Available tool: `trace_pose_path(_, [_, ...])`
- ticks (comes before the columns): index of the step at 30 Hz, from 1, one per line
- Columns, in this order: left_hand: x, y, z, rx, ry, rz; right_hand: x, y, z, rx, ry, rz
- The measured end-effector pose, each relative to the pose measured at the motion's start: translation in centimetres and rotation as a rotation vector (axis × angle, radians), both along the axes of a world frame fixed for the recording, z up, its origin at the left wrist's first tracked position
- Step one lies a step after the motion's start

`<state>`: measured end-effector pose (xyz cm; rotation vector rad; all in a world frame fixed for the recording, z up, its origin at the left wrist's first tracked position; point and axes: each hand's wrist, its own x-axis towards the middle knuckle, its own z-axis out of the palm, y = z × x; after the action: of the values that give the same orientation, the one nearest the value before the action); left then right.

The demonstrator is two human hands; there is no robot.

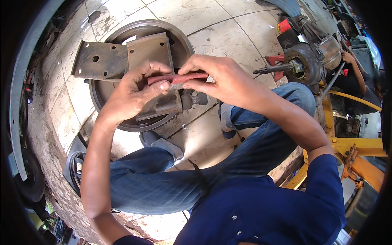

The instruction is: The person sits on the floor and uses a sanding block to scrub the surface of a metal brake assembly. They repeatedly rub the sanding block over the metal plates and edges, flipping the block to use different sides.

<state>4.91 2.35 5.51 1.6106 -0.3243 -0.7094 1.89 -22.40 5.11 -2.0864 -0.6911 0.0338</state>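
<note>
Between my hands a rolled or folded reddish strip with a pale grey side [178, 79], which looks like sandpaper, is stretched level. My left hand [141, 81] pinches its left end between thumb and fingers. At the other end, my right hand [216, 77] grips it with thumb below and forefinger above. Beneath them is a rusty steel bracket [150, 49] with bolt holes, made of angled plates. It rests on a large toothed flywheel [184, 34] lying on the floor. A short dark cylindrical part [195, 100] sticks out from the bracket's lower right side.
To the right stands a greasy gearbox-like assembly [300, 67] with a long shaft pointing left, by a red stand [277, 60]. A yellow metal frame [359, 146] is at the lower right. Another person's arm [357, 69] shows at the far right. Cracked tiles [216, 32] cover the floor.
</note>
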Motion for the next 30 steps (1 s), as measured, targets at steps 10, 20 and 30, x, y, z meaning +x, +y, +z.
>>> trace_pose_path(10, [-0.4, -0.4, 0.5, 0.108, -0.369, -0.033, 0.2, 0.0, 0.2, -0.002, 0.297, -0.037])
trace_pose_path(20, [-0.7, -0.4, 0.4, 0.191, -0.541, -0.104, 0.0, 0.1, -0.8, 0.001, 0.117, -0.015])
trace_pose_path(30, [-0.1, -0.8, -1.5, -0.034, -0.355, 0.165, 0.3, 0.4, 0.9, 0.093, 0.559, -0.218])
